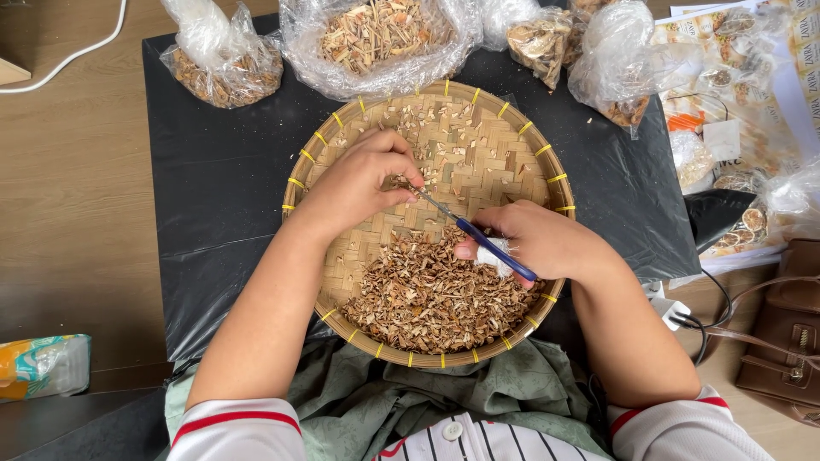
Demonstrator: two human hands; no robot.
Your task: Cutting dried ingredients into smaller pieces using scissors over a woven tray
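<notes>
A round woven bamboo tray (512, 128) rests on my lap and a black sheet. A heap of brown dried herb pieces (427, 294) fills its near side, with scattered bits further back. My right hand (542, 239) grips blue-handled scissors (478, 235) whose blades point up-left. My left hand (363, 179) pinches a small dried piece at the blade tips, over the middle of the tray.
Several clear plastic bags of dried herbs (226, 64) line the far edge of the black sheet (222, 188). Printed paper and more bags lie at right. A brown leather bag (786, 333) and a white plug sit lower right. A packet (38, 363) lies lower left.
</notes>
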